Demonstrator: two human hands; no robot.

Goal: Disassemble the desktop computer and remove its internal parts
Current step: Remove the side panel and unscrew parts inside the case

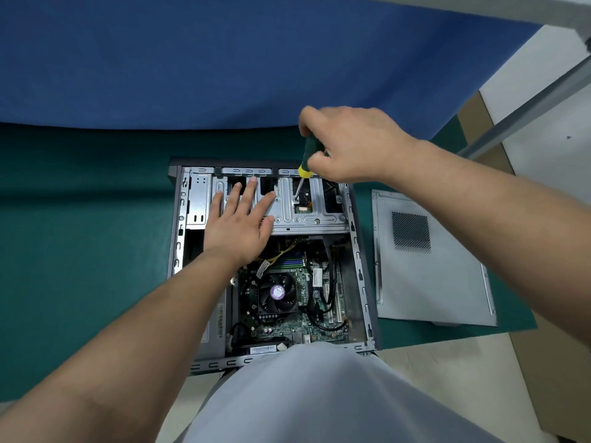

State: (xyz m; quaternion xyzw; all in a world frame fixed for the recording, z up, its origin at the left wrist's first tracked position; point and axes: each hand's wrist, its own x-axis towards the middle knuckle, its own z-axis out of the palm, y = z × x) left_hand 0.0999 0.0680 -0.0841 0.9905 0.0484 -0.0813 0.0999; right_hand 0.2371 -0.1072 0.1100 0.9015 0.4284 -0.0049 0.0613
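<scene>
Open grey metal desktop computer case point(358, 251), on its side. Step: unscrewing silver drive cage point(307, 215). Left hand point(238, 225) flat, bracing cage. Right hand point(348, 142) grips green-yellow-handled screwdriver point(305, 161), tip apparently seated below it. Next: steady turning.

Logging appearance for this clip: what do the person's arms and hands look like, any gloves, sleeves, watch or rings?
Both arms are bare from the frame edge to the fingertips: no sleeves show. The left hand and right hand wear no gloves, and no watch, wristband or ring is visible. A light grey garment covers the person's body below.
</scene>
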